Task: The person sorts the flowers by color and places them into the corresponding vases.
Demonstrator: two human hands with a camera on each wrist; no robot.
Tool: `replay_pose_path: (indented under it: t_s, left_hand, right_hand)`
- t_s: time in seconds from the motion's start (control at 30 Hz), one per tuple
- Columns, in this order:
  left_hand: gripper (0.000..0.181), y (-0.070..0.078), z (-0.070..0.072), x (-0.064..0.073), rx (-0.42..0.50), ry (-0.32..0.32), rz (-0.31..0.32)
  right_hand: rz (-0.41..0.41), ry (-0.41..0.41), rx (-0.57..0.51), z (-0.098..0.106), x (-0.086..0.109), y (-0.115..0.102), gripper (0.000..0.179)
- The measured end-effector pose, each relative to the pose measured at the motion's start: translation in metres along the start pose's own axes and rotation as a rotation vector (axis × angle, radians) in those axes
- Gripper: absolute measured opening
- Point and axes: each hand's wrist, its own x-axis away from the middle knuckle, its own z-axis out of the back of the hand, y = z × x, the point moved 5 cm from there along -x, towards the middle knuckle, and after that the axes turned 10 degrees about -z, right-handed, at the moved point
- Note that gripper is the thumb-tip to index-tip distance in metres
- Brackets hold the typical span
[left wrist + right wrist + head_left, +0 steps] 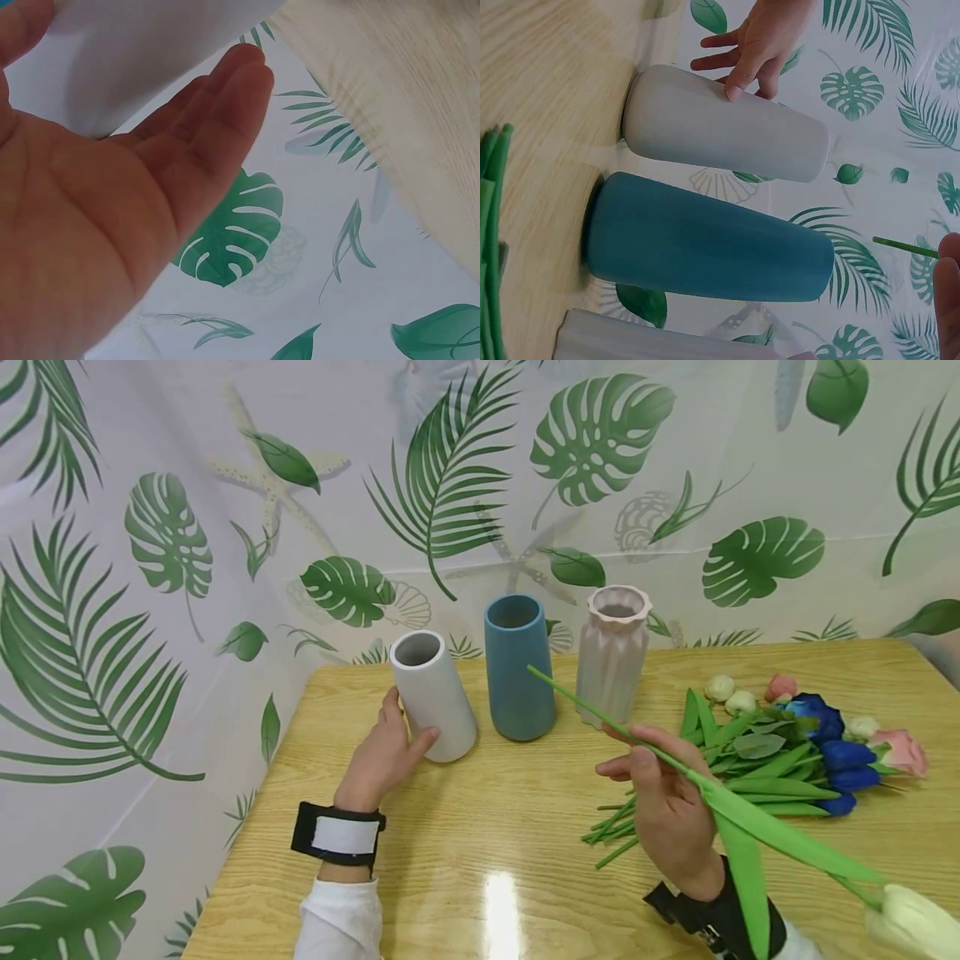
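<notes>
Leaf-printed cloth [345,460] hangs behind and to the left of a wood-grained desk [427,860]. Along the far half of the desk three vases make a loose row: a blue vase [520,672] in the middle, a ribbed pale vase [611,668] to its right, and a smooth white vase [438,706] to its left. Right of these lies a bunch of artificial flowers [780,760], pink, cream and blue heads pointing right, green stems left.

A long-stemmed white tulip [750,810] is up off the desk in the right hand [675,818], whose thumb and fingers pinch the stem. The left hand [382,760] is at the white vase's left side, thumb touching its wall, the other fingers fairly straight and parted.

By my reading, what matters most is the tulip's long axis: it slants from the bloom at lower right, near the person, up to the bare stem tip at upper left. That tip crosses in front of the blue vase in the head view, outside every mouth. The white vase lies farther left of the tip, and the left hand is much the nearer to it.
</notes>
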Motion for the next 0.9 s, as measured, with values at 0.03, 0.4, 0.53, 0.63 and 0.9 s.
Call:
replay_pose_path:
  t_s: [0.03,0.4,0.53,0.63,0.9]
  left_hand:
    - [0.092,-0.001,0.001,0.0,0.012,0.007,-0.002]
    - [0.094,0.001,0.005,-0.004,0.128,0.076,-0.069]
    - [0.091,0.003,0.004,-0.005,0.122,0.08,-0.069]
    - [0.09,0.003,0.004,-0.005,0.119,0.083,-0.061]
    - [0.089,0.001,0.005,-0.005,0.1,0.086,-0.055]
  right_hand:
    - [-0.002,-0.022,0.01,-0.004,0.0,-0.001,0.028]
    - [0.024,-0.146,0.079,-0.04,0.003,-0.001,0.038]
    - [0.064,-0.136,0.092,-0.055,-0.003,0.002,0.037]
    - [0.077,-0.135,0.111,-0.065,-0.009,0.003,0.036]
    - [-0.042,-0.186,0.202,-0.084,-0.025,0.014,0.03]
